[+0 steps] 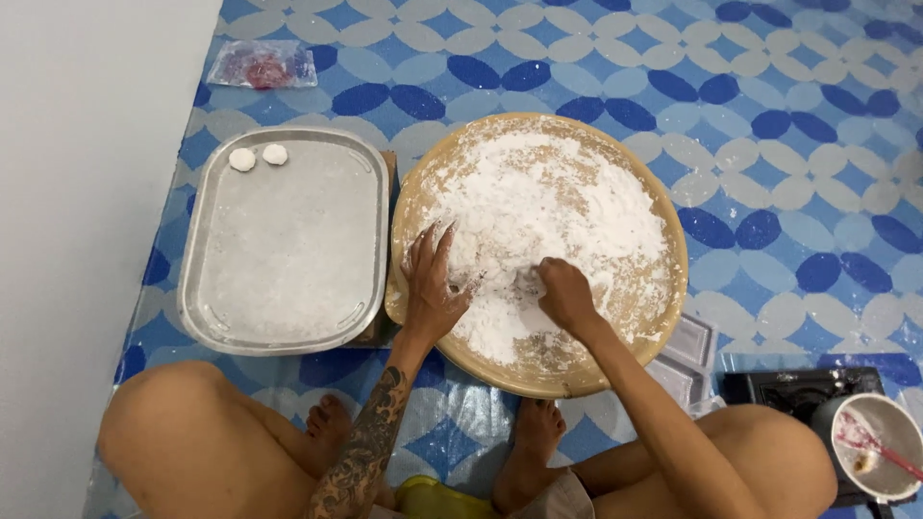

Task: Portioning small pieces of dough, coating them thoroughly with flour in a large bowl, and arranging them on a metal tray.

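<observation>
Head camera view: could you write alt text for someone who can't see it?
Both hands, left hand and right hand, press into white flour on a round board. Beside it, a metal tray holds two dough balls.

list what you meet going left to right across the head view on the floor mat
metal tray with two white dough balls → left hand → right hand, both in the floured round wooden tray → bowl with a red utensil

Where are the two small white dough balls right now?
In the head view, the two white dough balls sit side by side in the far-left corner of the metal tray, left of the round floured board.
</observation>
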